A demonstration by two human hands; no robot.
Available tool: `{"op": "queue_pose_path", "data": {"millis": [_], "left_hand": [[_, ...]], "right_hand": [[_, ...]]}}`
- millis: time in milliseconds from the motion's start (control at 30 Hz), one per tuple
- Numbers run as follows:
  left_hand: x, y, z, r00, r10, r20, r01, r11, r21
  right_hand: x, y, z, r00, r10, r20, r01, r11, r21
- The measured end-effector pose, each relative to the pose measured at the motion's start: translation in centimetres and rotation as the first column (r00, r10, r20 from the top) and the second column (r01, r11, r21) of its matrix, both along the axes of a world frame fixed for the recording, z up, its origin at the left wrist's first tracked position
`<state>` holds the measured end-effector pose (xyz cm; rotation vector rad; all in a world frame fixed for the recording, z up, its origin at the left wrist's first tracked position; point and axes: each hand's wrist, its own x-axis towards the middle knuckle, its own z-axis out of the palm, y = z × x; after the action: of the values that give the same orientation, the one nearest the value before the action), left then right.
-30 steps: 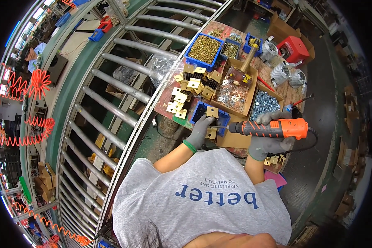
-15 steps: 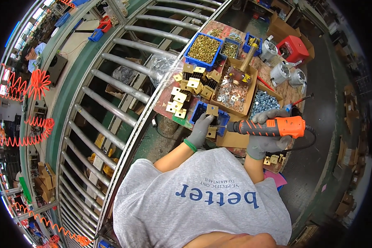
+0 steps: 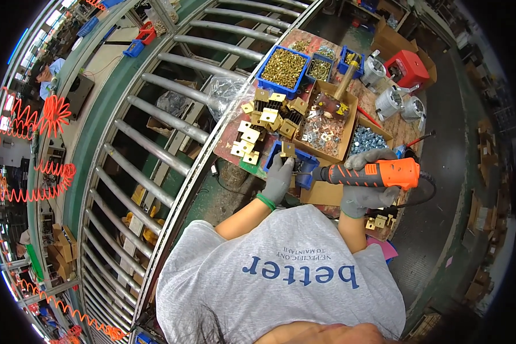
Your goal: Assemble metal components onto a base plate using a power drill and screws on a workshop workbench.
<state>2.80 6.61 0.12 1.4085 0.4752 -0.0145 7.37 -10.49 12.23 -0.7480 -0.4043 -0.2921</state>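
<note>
In my gloved left hand (image 3: pixel 278 179) is a dark terminal block with a brass-coloured plate (image 3: pixel 288 149), held over a blue bin (image 3: pixel 307 181). My fingers are closed round it and hide much of it. My right hand (image 3: pixel 361 199), also gloved in grey, grips an orange and black power screwdriver (image 3: pixel 378 174), which lies level with its bit pointing left at the held block. Whether the bit touches the block I cannot tell. Beyond my left hand, several similar blocks with brass plates (image 3: pixel 249 136) stand in a cluster on the worn red tabletop (image 3: pixel 228 133).
Farther back are a blue bin of brass-coloured screws (image 3: pixel 283 67), a carton of copper washers (image 3: pixel 324 137) and a box of silvery bolts (image 3: pixel 368 142). Grey metal housings (image 3: pixel 389 102) and a red box (image 3: pixel 407 67) stand to the right. A roller conveyor (image 3: pixel 166 119) runs along the left.
My left hand has turned the block and shifted it slightly left and toward the far side. The screwdriver has moved slightly left with my right hand. The lower brass plate no longer shows.
</note>
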Motion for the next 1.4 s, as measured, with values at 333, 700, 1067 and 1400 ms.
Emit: {"op": "queue_pose_path", "data": {"millis": [333,700,1067,1400], "left_hand": [[-0.6,0.3,2.1,0.986,-0.079,0.144,0.103,0.980,-0.168],[0.0,0.0,0.4,1.000,-0.024,0.019,0.029,0.959,-0.283],[2.5,0.9,2.7,0.983,-0.159,0.093,0.156,0.987,0.039],[2.4,-5.5,1.1,0.739,-0.672,-0.047,0.567,0.583,0.583]], "right_hand": [[1.2,0.8,-2.6,0.968,-0.249,-0.004,0.249,0.967,-0.052],[0.4,-3.3,0.4,0.983,-0.109,0.148,0.117,0.992,-0.047],[-4.2,-8.6,3.0,0.911,-0.364,0.195,0.355,0.931,0.081],[-7.8,-13.4,3.0,0.829,-0.497,0.258,0.486,0.867,0.109]]}}
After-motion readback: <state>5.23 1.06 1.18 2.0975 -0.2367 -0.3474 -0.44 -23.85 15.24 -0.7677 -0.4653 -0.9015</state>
